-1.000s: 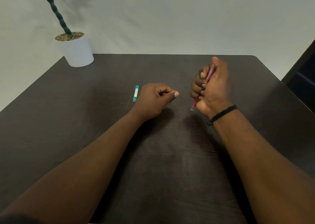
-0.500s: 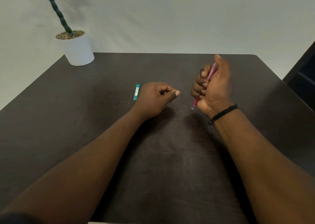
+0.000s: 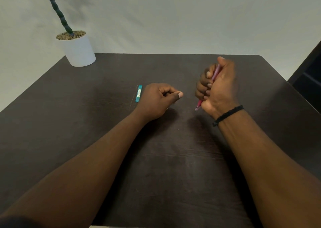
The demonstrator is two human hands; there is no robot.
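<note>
My right hand (image 3: 218, 89) is raised a little above the dark table (image 3: 86, 123) and grips a pink pen-like stick (image 3: 199, 105) in its fist. The thumb lies over the stick's upper end and the tip points down and left. My left hand (image 3: 156, 101) rests on the table to its left with the fingers curled in and the thumb against the index finger; nothing shows between them. A small teal case (image 3: 139, 93) lies flat just left of my left hand, apart from it.
A white pot (image 3: 78, 50) with a green-stemmed plant stands on the table's far left corner. A thin pale line (image 3: 132, 101) lies on the table beside the teal case. A dark piece of furniture (image 3: 309, 78) stands off the right edge.
My right hand has shifted very slightly with the pink stick still in its fist. My left hand and the teal case have stayed where they were.
</note>
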